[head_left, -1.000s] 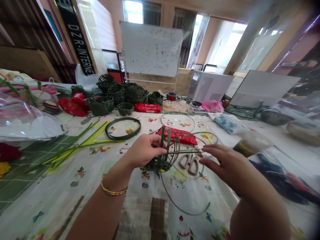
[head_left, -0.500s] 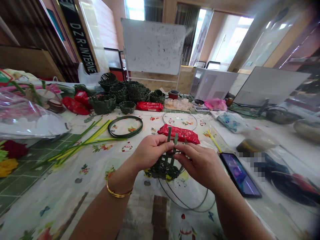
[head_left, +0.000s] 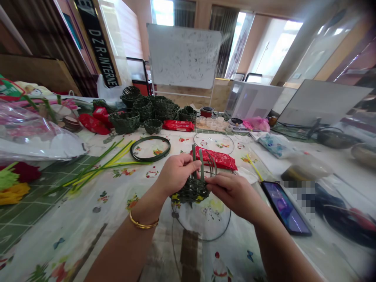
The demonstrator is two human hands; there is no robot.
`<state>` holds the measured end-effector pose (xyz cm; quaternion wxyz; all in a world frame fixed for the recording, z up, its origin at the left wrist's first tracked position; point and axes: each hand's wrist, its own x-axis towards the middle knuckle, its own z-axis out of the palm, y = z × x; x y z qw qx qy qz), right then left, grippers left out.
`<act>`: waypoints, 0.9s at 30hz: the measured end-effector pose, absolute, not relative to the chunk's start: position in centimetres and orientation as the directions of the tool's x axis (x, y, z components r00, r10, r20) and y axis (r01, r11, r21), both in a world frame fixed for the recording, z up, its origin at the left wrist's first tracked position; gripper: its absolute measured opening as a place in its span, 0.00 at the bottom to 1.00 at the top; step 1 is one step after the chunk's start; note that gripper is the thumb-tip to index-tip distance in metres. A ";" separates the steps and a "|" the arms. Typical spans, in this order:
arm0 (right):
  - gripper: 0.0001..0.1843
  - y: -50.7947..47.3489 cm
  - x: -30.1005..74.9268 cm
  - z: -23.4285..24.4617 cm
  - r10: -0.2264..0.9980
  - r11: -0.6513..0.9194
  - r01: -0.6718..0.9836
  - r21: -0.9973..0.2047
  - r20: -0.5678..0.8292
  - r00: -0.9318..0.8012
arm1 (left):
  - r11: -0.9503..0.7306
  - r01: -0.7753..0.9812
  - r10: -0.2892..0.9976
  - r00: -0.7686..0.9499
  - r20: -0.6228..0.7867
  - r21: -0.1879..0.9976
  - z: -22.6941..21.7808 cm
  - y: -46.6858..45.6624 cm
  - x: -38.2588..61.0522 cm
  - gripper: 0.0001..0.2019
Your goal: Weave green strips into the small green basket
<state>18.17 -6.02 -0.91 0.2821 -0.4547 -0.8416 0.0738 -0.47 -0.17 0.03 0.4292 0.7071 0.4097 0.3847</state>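
Note:
A small, partly woven dark green basket (head_left: 192,191) with a few yellow bits is held between my hands above the table. Several flat green strips (head_left: 201,164) stand up from its rim. My left hand (head_left: 179,172) grips the basket's left side, thumb pressed near the upright strips. At the right side, my right hand (head_left: 230,190) pinches at the rim with thumb and forefinger; a thin strip seems to be in the pinch. Below the basket, a long thin strand (head_left: 217,238) loops over the tablecloth.
Beyond my hands lies a red packet (head_left: 219,158). A coiled green band (head_left: 150,159) and yellow-green strips (head_left: 108,164) are on the left. A phone (head_left: 284,207) sits at right. Finished woven baskets (head_left: 125,122) are piled at the back, near another red packet (head_left: 178,125).
My right hand has moved down from the strip tops to the basket's rim. The basket has turned and tilted slightly, and the long strand below has shifted left.

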 end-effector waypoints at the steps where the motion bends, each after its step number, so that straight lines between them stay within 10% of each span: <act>1: 0.08 -6.0 18.1 -0.9 0.832 0.545 0.722 -0.426 0.382 -0.402 | -0.311 0.266 0.905 0.377 0.198 0.913 0.0 -0.3 -0.3 0.17; 7: 0.17 -5.4 17.5 -1.4 0.886 0.462 0.675 -0.576 0.341 -0.316 | -0.572 0.168 0.792 0.367 0.487 0.803 -0.3 -0.5 -0.4 0.11; 10: 0.18 -4.9 18.0 -1.4 0.890 0.446 0.642 -0.623 0.387 -0.243 | -0.840 0.254 0.541 0.347 0.766 0.479 0.2 -0.1 -1.9 0.16; 14: 0.19 -4.7 18.6 -0.9 0.894 0.399 0.638 -0.659 0.436 -0.108 | -0.911 0.393 0.381 0.684 0.623 0.126 0.7 -0.1 -2.6 0.25; 27: 0.17 -5.2 18.2 -0.6 0.870 0.420 0.512 -0.750 0.493 0.007 | -0.939 0.290 0.327 0.592 0.737 0.184 -0.8 -0.1 -0.6 0.20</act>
